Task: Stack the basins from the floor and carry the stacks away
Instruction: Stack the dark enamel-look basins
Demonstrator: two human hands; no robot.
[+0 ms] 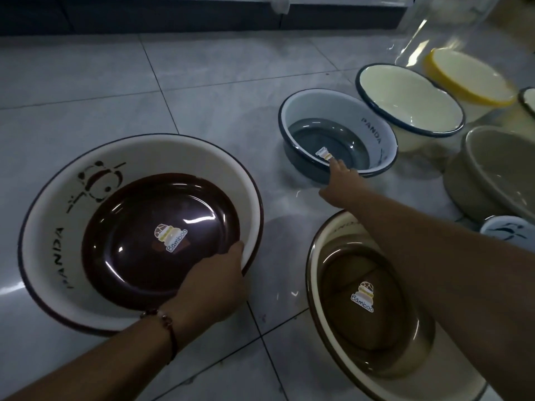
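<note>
Both hands are down at floor level among the basins on the grey tiled floor (115, 82). The left hand (212, 287) has its fingers curled over the near rim of the big brown-bottomed panda basin (58, 198), thumb side inside, closed on that rim; a dark bracelet (165, 322) sits on the wrist. The basin sits flat on the tiles, a Bamboo sticker (170, 237) in its middle. Out to the right, the right hand (341, 180) reaches far forward to the grey-blue panda basin (341, 111), fingers laid over its near rim; whether they have closed on it I cannot tell from here. Under that outstretched forearm lies the olive-brown basin (359, 302), flat on the floor and untouched, its own sticker showing. Behind the grey-blue one, a cream basin with a dark rim (411, 102) leans tilted, a yellow-rimmed basin (469, 79) just beyond it. At the right edge sits a beige-grey basin (492, 172).
</note>
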